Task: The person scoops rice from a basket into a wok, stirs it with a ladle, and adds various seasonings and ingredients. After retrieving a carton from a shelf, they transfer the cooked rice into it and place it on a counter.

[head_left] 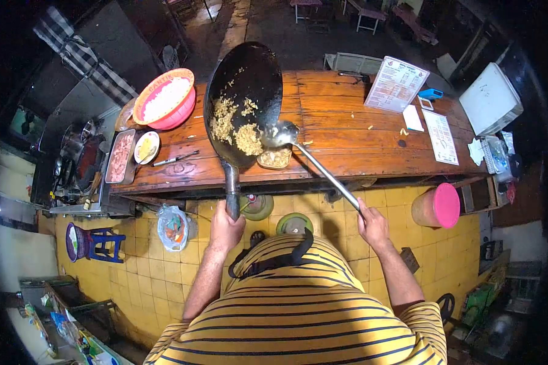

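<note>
My left hand (226,230) is closed round the handle of a black wok (252,70), which is tilted over the wooden counter's front part. Clumps of fried rice (248,139) lie in the wok's lower half. My right hand (372,225) grips the end of a long metal ladle (327,174). The ladle's bowl is at the wok's lower right rim. Just below it, a small container of rice (275,159) stands at the counter's edge, partly hidden by the wok and ladle.
On the wooden counter (329,103) stand a pink basin of white rice (167,100), a metal tray of pinkish pieces (122,157), a small bowl (147,148), tongs (176,159), a menu stand (396,84) and a white box (491,99). A lidded bucket (437,205) is on the floor.
</note>
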Demonstrator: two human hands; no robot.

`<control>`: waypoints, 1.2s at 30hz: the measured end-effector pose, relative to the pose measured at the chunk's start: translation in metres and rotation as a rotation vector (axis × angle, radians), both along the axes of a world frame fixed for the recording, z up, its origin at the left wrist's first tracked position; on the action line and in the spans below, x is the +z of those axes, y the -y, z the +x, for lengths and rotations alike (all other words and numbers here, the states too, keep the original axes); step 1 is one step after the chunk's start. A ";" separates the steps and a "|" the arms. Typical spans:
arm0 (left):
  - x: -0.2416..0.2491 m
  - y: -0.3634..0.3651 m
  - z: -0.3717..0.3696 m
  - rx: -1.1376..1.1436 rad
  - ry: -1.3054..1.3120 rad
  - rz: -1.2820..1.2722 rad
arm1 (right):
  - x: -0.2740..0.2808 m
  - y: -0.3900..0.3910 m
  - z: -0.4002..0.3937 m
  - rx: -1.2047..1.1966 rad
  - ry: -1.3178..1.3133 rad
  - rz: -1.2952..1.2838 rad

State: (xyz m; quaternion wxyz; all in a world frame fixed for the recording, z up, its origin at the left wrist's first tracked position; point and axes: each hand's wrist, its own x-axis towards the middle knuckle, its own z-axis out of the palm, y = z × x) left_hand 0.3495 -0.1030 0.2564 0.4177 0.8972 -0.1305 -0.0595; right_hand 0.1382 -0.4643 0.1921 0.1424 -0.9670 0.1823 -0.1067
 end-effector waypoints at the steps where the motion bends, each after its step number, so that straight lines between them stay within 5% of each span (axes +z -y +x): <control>1: 0.004 0.002 -0.002 -0.004 -0.002 0.004 | 0.002 -0.008 0.006 -0.004 -0.002 0.004; 18: -0.006 0.031 -0.028 0.062 -0.073 -0.019 | 0.003 -0.021 0.008 0.103 0.123 0.079; 22: -0.004 0.032 -0.027 0.085 -0.080 0.029 | 0.006 0.014 -0.019 0.052 -0.082 0.049; 34: -0.012 0.008 -0.029 0.123 -0.225 -0.099 | 0.004 0.015 -0.009 0.091 0.032 0.065; 36: -0.015 0.004 -0.030 0.086 -0.192 -0.149 | 0.000 -0.008 0.021 0.034 0.213 0.155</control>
